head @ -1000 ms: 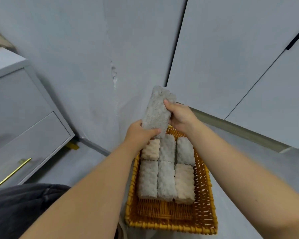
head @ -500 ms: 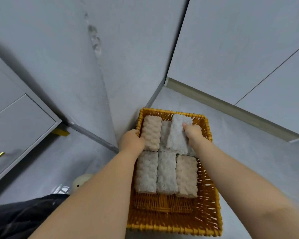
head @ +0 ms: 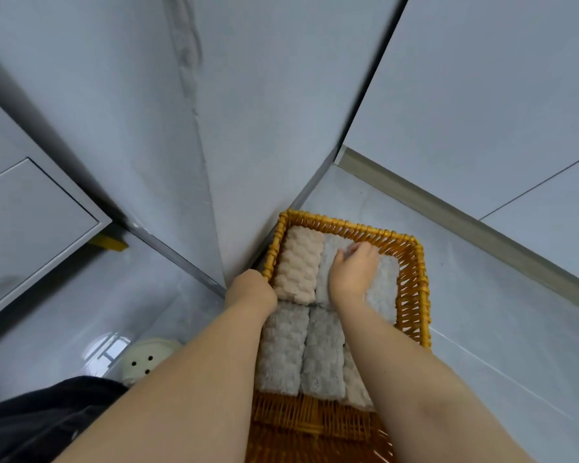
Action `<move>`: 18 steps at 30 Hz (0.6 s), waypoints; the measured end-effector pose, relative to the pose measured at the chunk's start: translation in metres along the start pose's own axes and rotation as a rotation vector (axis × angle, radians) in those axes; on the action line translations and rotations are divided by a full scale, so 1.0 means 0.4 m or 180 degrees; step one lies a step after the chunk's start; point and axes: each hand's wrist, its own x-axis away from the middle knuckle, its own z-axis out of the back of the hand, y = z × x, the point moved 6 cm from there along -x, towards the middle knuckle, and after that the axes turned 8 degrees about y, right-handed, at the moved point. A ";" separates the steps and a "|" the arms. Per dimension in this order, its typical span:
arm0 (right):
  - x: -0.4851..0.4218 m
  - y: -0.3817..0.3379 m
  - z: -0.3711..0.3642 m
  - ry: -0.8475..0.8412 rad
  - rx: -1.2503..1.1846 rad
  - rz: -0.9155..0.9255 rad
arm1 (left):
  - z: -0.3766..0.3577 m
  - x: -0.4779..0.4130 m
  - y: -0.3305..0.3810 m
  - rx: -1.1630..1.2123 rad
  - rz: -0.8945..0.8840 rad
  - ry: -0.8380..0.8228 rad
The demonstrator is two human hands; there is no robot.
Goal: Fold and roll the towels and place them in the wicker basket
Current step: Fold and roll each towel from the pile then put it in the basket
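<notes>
Grey glossy floor (head: 488,332) and flat grey cabinet panels (head: 482,95) fill the head view, with a drawer front (head: 24,235) at far left. Head view, from an onlooker's place beside the seated person: the wicker basket (head: 411,295) stands on the floor, pushed into the corner where two panels meet.

Rolled towels lie inside it, packed side by side in two rows. The far row shows a beige roll (head: 298,265) against the left wall, a pale grey rolled towel (head: 330,272) in the middle, and a grey roll (head: 386,292) toward the right wall. The near row shows two grey rolls (head: 284,349) and a second beige roll (head: 356,389), half hidden by the right forearm.

The right hand (head: 353,274) lies palm down on the pale grey rolled towel, fingers bent over its far end and thumb spread, holding it down in its place. The left hand (head: 253,292) is at the basket's left rim. Its fingers are out of sight, so whether it grips the rim cannot be told.

A cream perforated slipper (head: 147,359) and dark trousers (head: 30,426) show at lower left.

Progress, as a judgement: folding and rolling look finished for every towel in view, and the one in hand is being seated. Bare wicker at the near end leaves room for another row. No loose towel is visible, so what remains cannot be told.
</notes>
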 end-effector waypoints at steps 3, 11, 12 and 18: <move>0.013 -0.037 0.001 0.0121 0.0210 0.0884 | 0.004 -0.002 -0.001 -0.0027 0.0022 0.0048; 0.107 -0.022 -0.122 -0.1086 0.1061 0.0641 | 0.002 -0.003 0.000 -0.0039 -0.0042 0.0182; 0.111 -0.018 -0.136 -0.1125 0.1129 0.0621 | 0.002 -0.005 -0.001 -0.0057 -0.0060 0.0189; 0.129 -0.005 -0.162 -0.1098 0.1406 0.0672 | -0.003 -0.021 -0.013 0.0064 -0.0187 0.0116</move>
